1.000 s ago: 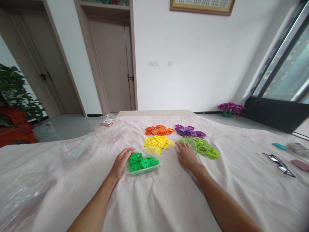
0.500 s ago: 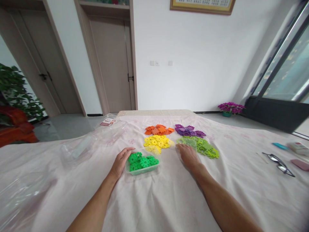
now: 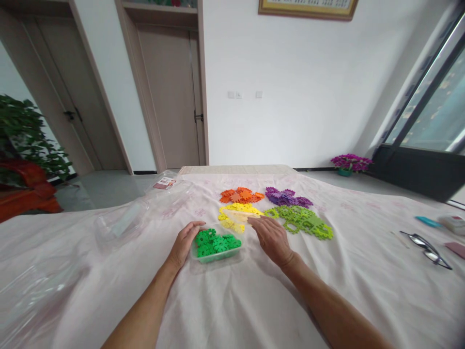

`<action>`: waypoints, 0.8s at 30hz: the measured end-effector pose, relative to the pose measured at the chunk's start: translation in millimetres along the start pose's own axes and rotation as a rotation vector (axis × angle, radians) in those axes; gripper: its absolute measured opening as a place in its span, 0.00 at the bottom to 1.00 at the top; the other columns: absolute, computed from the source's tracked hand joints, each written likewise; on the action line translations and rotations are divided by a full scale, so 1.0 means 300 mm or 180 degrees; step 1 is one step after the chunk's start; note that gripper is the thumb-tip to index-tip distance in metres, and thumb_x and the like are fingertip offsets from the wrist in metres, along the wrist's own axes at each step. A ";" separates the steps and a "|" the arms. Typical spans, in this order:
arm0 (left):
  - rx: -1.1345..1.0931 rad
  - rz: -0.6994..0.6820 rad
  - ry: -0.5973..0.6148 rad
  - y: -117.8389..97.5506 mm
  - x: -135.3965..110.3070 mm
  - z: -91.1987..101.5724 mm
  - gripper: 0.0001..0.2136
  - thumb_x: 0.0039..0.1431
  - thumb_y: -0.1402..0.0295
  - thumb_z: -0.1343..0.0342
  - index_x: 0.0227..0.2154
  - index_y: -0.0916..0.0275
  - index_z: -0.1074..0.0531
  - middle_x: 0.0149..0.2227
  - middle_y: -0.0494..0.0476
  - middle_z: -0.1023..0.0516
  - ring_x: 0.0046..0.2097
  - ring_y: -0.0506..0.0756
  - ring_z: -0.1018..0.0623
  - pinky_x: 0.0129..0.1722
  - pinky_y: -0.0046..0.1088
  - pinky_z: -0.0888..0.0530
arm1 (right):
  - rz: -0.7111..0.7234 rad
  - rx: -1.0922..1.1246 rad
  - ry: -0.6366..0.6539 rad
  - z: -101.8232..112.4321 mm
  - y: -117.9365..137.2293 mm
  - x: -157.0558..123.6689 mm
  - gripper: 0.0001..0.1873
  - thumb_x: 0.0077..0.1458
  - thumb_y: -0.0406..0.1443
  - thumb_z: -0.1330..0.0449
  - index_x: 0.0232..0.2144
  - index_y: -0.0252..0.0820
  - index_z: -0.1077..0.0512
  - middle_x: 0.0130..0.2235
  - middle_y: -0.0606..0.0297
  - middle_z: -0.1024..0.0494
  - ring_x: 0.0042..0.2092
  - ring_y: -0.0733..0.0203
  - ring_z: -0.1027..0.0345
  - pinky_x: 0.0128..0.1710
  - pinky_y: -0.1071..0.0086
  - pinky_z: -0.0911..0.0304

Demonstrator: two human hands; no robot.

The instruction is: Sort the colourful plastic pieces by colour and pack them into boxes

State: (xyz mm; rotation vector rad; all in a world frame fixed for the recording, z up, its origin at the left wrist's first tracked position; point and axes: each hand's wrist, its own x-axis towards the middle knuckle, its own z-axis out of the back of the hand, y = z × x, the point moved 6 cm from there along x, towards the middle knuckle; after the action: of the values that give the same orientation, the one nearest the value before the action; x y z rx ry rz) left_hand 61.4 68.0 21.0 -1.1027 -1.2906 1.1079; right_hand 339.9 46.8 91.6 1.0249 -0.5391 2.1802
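A clear plastic box [image 3: 220, 259] with green snowflake-shaped plastic pieces [image 3: 220, 243] in it sits in front of me. My left hand [image 3: 183, 245] is closed on the box's left side, fingertips over the back left corner. To the right of the box, my right hand [image 3: 273, 241] pinches a clear plastic lid [image 3: 238, 215], tilted above the yellow pieces [image 3: 236, 208]. The lid is apart from the box and hard to see against the yellow. Behind the right hand lie lime-green pieces [image 3: 308, 222].
Orange pieces [image 3: 241, 195] and purple pieces [image 3: 286, 197] lie farther back. Clear plastic packaging [image 3: 123, 223] is spread along the left. On the right are glasses [image 3: 426, 248] and a blue object [image 3: 427, 221]. A pale cloth [image 3: 232, 310] covers the surface.
My right hand has moved left with the lid, from over the lime-green pieces to in front of the yellow ones. My left hand stays on the box. The view has shifted slightly.
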 end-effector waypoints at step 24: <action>-0.0045 0.0118 0.0113 -0.002 -0.002 0.000 0.19 0.55 0.58 0.43 0.47 0.61 0.30 0.39 0.54 0.20 0.38 0.55 0.22 0.42 0.30 0.29 | -0.1445 0.1455 0.0312 -0.098 0.058 0.072 0.19 0.65 0.43 0.50 0.53 0.45 0.29 0.54 0.55 0.26 0.56 0.52 0.35 0.58 0.53 0.43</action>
State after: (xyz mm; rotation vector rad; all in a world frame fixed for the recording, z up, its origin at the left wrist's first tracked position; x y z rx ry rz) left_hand 61.4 67.2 21.6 -1.1561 -1.2564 1.1034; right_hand 302.1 60.8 89.3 1.1306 0.2386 1.9578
